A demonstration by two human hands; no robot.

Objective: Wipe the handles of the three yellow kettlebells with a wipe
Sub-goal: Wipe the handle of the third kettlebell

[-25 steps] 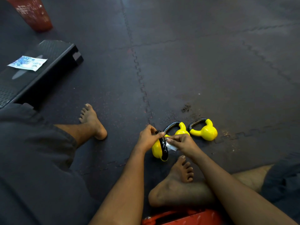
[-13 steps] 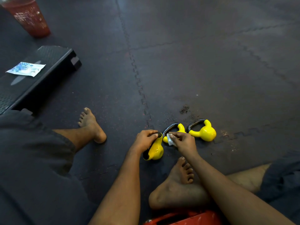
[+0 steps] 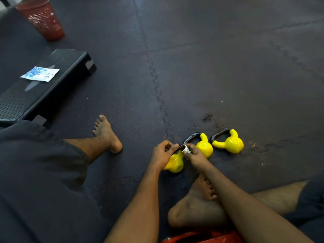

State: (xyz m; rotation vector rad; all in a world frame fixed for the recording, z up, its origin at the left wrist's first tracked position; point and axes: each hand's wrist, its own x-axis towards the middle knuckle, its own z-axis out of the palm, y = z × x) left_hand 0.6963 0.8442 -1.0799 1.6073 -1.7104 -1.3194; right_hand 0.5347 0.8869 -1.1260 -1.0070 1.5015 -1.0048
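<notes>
Three small yellow kettlebells with dark handles lie on the dark rubber floor. The nearest kettlebell (image 3: 175, 163) is tilted, and my left hand (image 3: 162, 156) grips its black handle. My right hand (image 3: 194, 157) pinches a small white wipe (image 3: 186, 150) against that handle. The middle kettlebell (image 3: 205, 147) lies just behind my right hand, and the right kettlebell (image 3: 231, 142) lies on its side further right; neither is touched.
A black step platform (image 3: 52, 85) at the left carries a blue-and-white wipe packet (image 3: 40, 74). A red mesh basket (image 3: 42, 19) stands at the far left. My bare feet (image 3: 107, 134) and legs flank the kettlebells. A red object (image 3: 201, 238) sits at the bottom edge.
The nearest kettlebell has been turned from lying on its side to handle-up. Both hands have closed in on its handle, with the wipe now pressed to the handle's top.
</notes>
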